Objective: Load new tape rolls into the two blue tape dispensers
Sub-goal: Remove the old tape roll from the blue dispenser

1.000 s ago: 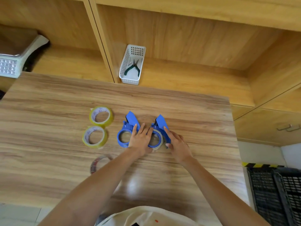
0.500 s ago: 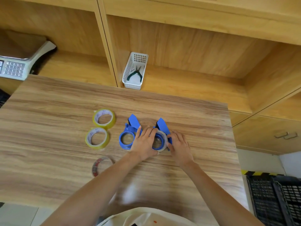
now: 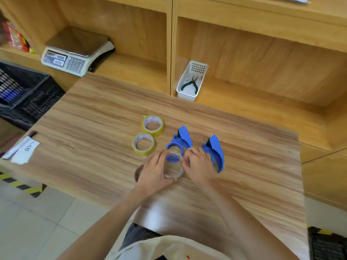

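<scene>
Both forearms reach forward, the left hand point(image 3: 155, 170) and right hand point(image 3: 199, 166) close together, fingers curled inward.

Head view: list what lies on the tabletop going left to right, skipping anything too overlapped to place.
Pen → paper note → near yellow tape roll → far yellow tape roll → left dispenser → right dispenser. The clear roll between the hands and the dark roll under the left hand are left out.

Wooden table point(image 3: 93, 117), wooden shelving point(image 3: 171, 44), pale tiled floor point(image 3: 33, 222)
</scene>
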